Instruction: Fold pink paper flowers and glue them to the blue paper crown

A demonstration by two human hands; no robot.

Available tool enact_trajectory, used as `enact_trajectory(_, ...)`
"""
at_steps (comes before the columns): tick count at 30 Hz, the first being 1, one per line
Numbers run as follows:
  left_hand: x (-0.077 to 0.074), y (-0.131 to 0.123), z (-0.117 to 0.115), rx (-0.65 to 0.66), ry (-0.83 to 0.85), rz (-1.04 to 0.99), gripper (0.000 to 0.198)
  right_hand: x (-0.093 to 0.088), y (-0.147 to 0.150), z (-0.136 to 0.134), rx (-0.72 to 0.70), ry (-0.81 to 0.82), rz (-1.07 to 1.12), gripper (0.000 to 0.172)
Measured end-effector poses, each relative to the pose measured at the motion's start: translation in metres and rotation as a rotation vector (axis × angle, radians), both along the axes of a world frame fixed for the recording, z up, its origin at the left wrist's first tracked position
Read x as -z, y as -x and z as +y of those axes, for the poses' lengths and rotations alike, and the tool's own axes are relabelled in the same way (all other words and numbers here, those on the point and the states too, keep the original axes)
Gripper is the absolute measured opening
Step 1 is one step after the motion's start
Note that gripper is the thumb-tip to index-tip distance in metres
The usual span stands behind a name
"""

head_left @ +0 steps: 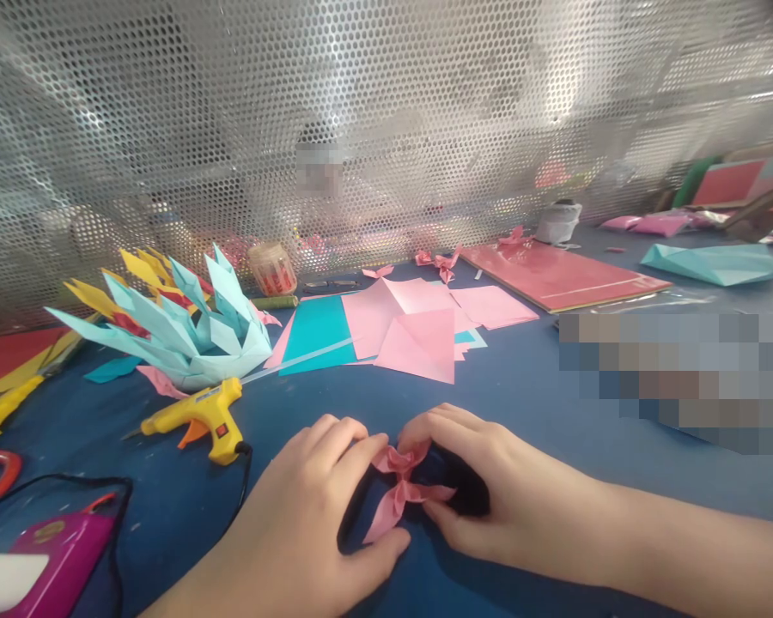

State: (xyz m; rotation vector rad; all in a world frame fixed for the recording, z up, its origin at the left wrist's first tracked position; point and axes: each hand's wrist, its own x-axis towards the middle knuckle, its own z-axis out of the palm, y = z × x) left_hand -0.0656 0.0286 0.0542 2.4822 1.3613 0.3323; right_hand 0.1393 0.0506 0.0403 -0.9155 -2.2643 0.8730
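A pink folded paper flower [402, 489] with several petals is held low over the blue table [534, 549], between both hands. My left hand [309, 489] curves around its left side, fingertips at the upper left petal and thumb by the lower left one. From the other side, my right hand [489, 472] pinches its petals, fingers at the top and thumb under the right petal. Left of the hands lies a yellow glue gun [199, 419], a clear glue stick [302, 358] protruding from its back. Behind the flower, loose pink paper squares [418, 343] overlap a teal sheet [315, 330].
A light blue folded-paper piece [199, 348] with pointed tips stands at left. Near the left edge are a purple tool [64, 554], a black cord [125, 515] and a red handle [3, 476]. A red pack [567, 276] lies before the perforated metal panel [386, 112].
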Motion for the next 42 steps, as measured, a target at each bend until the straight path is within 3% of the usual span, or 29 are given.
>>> enact_trajectory(3, 0.001, 0.002, 0.000, -0.009, 0.009, 0.027, 0.045, 0.000, 0.000, 0.002, 0.003, 0.000, -0.015, 0.035)
enact_trajectory(13, 0.004, 0.003, 0.002, -0.066, 0.016, -0.007, 0.039, 0.001, 0.000, 0.005, -0.009, 0.045, 0.023, 0.032)
enact_trajectory(17, 0.003, 0.000, 0.000, -0.140, 0.180, -0.188, 0.049, 0.002, 0.000, 0.006, -0.018, 0.173, 0.067, 0.030)
enact_trajectory(21, 0.006, -0.004, 0.000, -0.207, 0.391, -0.453, 0.044, 0.000, 0.002, 0.006, -0.027, 0.281, 0.146, 0.029)
enact_trajectory(26, 0.013, -0.004, 0.002, -0.236, 0.617, -0.856, 0.050, -0.002, 0.002, 0.002, -0.022, 0.226, 0.241, 0.022)
enact_trajectory(30, 0.011, -0.002, 0.004, -0.256, 0.787, -0.968, 0.046, -0.003, 0.001, 0.000, -0.024, 0.209, 0.287, 0.028)
enact_trajectory(34, 0.006, -0.001, 0.006, -0.283, 0.705, -0.986, 0.018, -0.006, 0.000, -0.004, -0.052, 0.190, 0.258, 0.026)
enact_trajectory(37, 0.004, -0.003, 0.004, -0.310, 0.672, -1.006, 0.008, -0.004, 0.000, -0.008, -0.103, 0.176, 0.314, 0.028)
enact_trajectory(40, 0.005, -0.007, 0.000, -0.329, 0.693, -1.118, 0.012, 0.001, 0.002, -0.012, -0.026, 0.229, 0.411, 0.043)
enact_trajectory(42, 0.006, -0.010, -0.004, -0.333, 0.682, -1.185, 0.020, 0.003, 0.003, -0.012, 0.065, 0.239, 0.411, 0.043)
